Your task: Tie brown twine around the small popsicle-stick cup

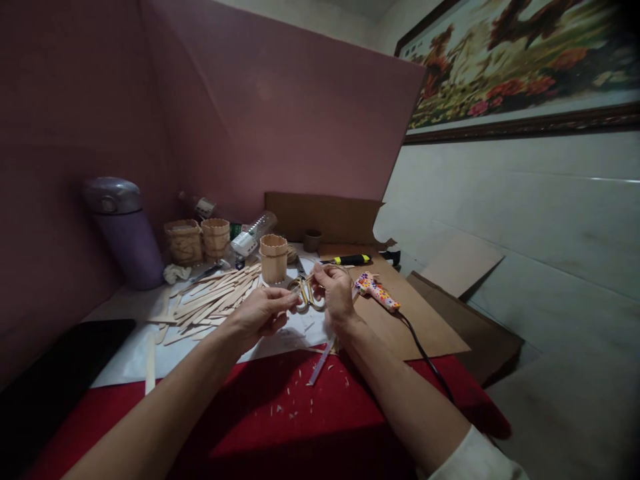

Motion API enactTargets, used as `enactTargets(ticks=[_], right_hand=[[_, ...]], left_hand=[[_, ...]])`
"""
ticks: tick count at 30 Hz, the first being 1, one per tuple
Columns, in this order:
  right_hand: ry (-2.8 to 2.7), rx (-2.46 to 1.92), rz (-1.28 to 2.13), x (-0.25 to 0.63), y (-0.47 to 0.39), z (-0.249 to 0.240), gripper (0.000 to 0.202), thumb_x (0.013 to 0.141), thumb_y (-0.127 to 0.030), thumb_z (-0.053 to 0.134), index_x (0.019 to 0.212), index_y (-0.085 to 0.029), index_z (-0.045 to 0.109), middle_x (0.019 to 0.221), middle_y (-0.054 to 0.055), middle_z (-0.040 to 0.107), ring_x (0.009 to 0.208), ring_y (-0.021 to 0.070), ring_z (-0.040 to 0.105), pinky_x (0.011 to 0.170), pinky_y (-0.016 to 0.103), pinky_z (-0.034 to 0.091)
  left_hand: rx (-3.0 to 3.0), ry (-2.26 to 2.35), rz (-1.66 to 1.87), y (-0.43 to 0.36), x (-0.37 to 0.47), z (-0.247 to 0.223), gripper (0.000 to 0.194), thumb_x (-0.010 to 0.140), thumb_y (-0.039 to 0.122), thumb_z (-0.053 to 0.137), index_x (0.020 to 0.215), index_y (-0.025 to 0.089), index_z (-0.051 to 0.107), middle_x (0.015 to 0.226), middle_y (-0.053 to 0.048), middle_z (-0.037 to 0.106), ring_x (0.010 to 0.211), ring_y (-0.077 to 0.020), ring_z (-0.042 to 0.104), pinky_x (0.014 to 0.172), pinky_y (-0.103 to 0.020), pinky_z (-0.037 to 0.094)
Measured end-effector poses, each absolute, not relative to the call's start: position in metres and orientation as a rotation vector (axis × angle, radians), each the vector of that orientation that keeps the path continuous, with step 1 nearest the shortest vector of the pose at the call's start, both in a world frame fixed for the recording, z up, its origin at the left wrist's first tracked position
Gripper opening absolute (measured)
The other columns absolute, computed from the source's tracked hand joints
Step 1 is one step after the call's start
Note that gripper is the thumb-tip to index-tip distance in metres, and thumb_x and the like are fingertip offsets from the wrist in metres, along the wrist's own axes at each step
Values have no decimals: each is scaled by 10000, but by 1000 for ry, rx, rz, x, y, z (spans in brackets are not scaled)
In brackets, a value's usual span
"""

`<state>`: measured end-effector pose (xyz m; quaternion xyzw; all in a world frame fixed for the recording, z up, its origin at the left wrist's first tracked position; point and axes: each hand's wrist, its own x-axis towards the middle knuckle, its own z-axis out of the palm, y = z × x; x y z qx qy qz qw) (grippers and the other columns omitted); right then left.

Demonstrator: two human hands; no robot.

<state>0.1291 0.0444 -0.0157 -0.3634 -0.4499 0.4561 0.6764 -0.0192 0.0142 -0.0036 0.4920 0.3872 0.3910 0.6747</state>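
Note:
My left hand [265, 312] is closed, thumb and fingers pinched together beside the left handle loop of a pair of scissors [316, 305]. What it pinches, if anything, is too small to make out. My right hand [336, 293] is closed too, its fingertips pinched above the right loop; its contents are also unclear. The scissors have gold-coloured handles and sit between the two hands, partly covered by the fingers. Just behind them stands a small wooden cup [273, 259] built of upright sticks. A pile of flat wooden sticks [215, 303] spreads to the left.
Right of my hands, a patterned glue gun [379, 291] with a black cord lies on cardboard [425, 327]. Behind it is a yellow-black utility knife [353, 259]. A purple bottle [127, 240], two more stick cups [184, 241] and a plastic bottle [254, 233] stand or lie at the back left.

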Motion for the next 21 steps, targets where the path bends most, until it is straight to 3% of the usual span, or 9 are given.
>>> enactTargets(ticks=[3, 8, 12, 16, 21], right_hand=[[-1008, -806, 1041, 129, 46, -17, 325, 662, -440, 683, 582, -148, 563, 496, -33, 499, 399, 58, 380, 360, 193, 256], [-1017, -815, 1044, 128, 48, -21, 335, 668, -442, 685, 585, -145, 556, 492, -37, 493, 383, 49, 364, 349, 187, 240], [-1040, -857, 1047, 128, 50, -23, 351, 686, -451, 669, 575, -136, 559, 479, -36, 487, 366, 43, 360, 343, 180, 243], [-1071, -923, 1038, 130, 53, -24, 362, 673, -465, 674, 586, -128, 573, 470, -39, 482, 347, 40, 358, 322, 174, 245], [-1012, -942, 1007, 137, 60, -20, 378, 673, -486, 670, 648, -116, 600, 507, -27, 516, 352, 40, 379, 303, 169, 259]], left_hand=[[1108, 850, 910, 14, -18, -4, 257, 682, 333, 710, 657, 117, 572, 592, -13, 599, 300, -14, 312, 307, -176, 95], [1008, 870, 1068, 19, -22, -6, 279, 703, 335, 704, 785, 77, 636, 484, 52, 458, 329, -7, 322, 340, -143, 150], [1026, 926, 1138, 23, -25, -7, 308, 638, 312, 755, 810, 77, 655, 516, 25, 523, 351, -35, 406, 346, -162, 241], [1208, 1054, 940, 23, -27, -10, 299, 589, 340, 769, 686, 84, 647, 506, -7, 576, 344, -76, 471, 344, -200, 322], [1306, 1120, 749, 23, -31, -8, 292, 576, 367, 735, 599, 115, 589, 449, 13, 557, 304, -67, 428, 321, -195, 302]])
